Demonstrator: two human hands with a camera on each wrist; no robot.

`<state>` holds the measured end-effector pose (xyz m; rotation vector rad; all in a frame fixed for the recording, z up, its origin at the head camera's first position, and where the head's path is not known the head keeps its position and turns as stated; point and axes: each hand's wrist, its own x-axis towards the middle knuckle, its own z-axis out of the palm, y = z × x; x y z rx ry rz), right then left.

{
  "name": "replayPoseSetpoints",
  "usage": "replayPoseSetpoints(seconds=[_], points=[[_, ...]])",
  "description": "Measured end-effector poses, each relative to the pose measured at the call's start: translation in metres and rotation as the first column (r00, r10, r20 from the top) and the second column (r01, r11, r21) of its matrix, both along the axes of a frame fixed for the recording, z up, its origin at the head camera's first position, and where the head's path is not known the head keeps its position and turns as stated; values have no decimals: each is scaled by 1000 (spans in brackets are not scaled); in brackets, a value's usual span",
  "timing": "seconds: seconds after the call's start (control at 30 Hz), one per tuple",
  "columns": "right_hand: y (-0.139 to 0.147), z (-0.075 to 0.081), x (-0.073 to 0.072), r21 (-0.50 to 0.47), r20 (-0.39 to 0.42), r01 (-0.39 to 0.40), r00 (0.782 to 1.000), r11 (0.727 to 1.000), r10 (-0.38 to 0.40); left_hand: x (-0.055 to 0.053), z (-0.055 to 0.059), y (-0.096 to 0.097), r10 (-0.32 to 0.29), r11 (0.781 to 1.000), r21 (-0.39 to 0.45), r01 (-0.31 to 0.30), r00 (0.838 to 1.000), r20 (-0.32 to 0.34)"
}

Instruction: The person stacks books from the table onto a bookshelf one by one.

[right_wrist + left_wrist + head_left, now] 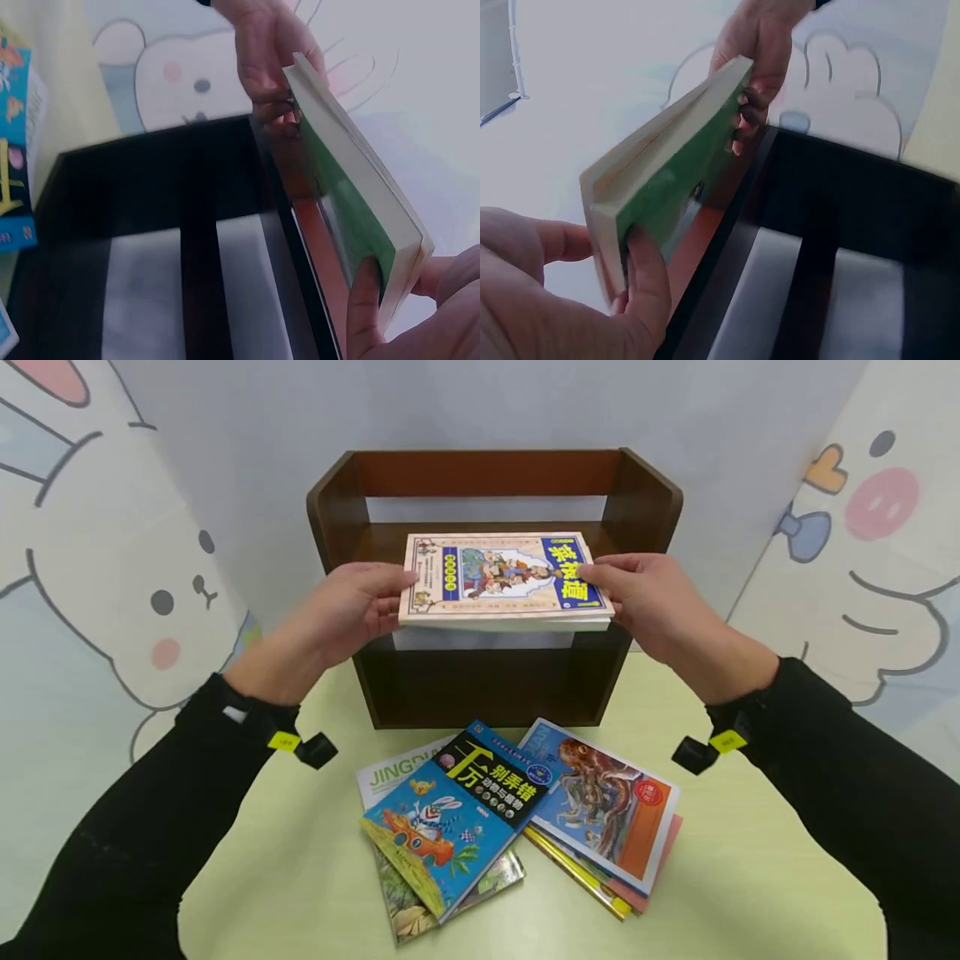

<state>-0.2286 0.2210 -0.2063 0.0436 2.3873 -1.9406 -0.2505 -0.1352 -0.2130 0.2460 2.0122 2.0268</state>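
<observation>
Both hands hold a stack of what looks like two books level in front of the dark wooden shelf (487,472). On top lies a cream-bordered comic book (495,572) with cartoon figures and a blue title band. Underneath shows a green cover (694,169), seen in both wrist views. My left hand (352,606) pinches the left short edge, thumb above and fingers below. The right hand (660,597) grips the opposite edge in the same way. In the right wrist view the page edges (352,150) show a narrow gap between the books.
On the pale table (285,843), a blue children's book (442,818) lies over other books at front left. Beside it an octopus-cover book (600,802) tops another loose pile with a gold-edged book (581,877). Cartoon-printed walls (150,593) stand behind and at the sides.
</observation>
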Motion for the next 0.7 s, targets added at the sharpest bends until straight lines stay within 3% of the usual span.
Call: replayPoseSetpoints(seconds=[0.1, 0.23, 0.33, 0.43, 0.57, 0.7], points=[[-6, 11, -24, 38, 26, 10, 1000, 999, -11, -22, 14, 6, 28, 994, -100, -31, 999, -38], [-18, 22, -56, 89, 75, 25, 997, 996, -32, -44, 29, 15, 39, 968, -247, -42, 999, -18], [-25, 26, -77, 139, 87, 56, 994, 989, -69, -56, 37, 22, 57, 918, -392, -60, 998, -18], [-30, 27, -95, 226, 80, 74, 992, 971, -94, -67, 44, 28, 84, 852, -515, -96, 995, -46], [-35, 25, -112, 340, 79, 70, 992, 938, -102, -81, 48, 30, 111, 787, -602, -134, 991, -76], [-38, 25, -117, 388, 91, 75, 989, 919, -119, -92, 45, 30, 127, 733, -663, -156, 988, -91]])
